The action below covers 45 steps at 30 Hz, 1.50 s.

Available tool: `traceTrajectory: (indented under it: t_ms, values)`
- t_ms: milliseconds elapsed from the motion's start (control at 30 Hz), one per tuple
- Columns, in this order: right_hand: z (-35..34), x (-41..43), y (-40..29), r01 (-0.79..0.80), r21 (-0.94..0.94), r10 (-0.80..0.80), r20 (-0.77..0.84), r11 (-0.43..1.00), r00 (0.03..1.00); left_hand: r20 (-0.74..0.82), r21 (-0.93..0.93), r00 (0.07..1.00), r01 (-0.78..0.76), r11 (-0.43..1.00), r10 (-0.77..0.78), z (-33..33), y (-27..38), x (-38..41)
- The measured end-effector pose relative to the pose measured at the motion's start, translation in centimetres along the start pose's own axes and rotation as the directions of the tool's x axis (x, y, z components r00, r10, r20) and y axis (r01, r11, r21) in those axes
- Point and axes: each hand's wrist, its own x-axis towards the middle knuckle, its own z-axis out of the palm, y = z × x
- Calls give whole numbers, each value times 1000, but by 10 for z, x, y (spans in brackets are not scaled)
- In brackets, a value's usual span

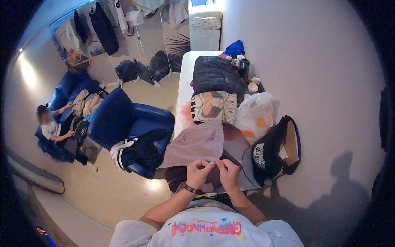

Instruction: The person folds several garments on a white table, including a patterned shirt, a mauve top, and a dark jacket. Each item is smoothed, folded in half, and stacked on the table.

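A mauve garment (197, 140) lies spread over the near part of the white table (182, 102). At its near edge my left hand (199, 174), with a dark watch on the wrist, pinches the cloth between thumb and fingers. Close beside it, my right hand (229, 176) pinches at the same edge, its fingertips nearly touching the left ones. The exact bit of cloth between the fingertips is too small to make out. Under both hands lies a dark maroon garment (177, 177). Beyond the mauve cloth are a folded cream garment with a cartoon print (216, 108) and dark folded clothing (213, 72).
Right of the clothes stand a white plastic bag with orange spots (254, 114) and an open black bag bearing writing (274, 151). Jars (253, 88) line the wall side. Left is a blue armchair (139, 120) with dark clothing; a person (51, 128) sits beyond with clothes.
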Motion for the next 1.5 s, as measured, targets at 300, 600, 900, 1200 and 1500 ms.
traceTrajectory:
  t_ms: [300,600,900,1200,1500]
  values:
    - [-3,13,15,19,-49,-27,-181,999,983,-87,116,993,-68,991,78,-5,1,-4]
    - [-46,68,64,-111,200,191,-443,974,876,-363,128,932,70,989,-19,-74,-28,16]
    - [-84,122,77,-80,214,190,-565,974,803,-470,162,879,-7,987,84,-131,-35,24]
    - [-72,154,106,-221,-254,45,-555,942,831,-367,260,913,-82,962,177,-139,-32,28]
    - [86,53,53,716,-292,-551,479,634,683,-147,539,928,-216,814,344,-116,-34,37]
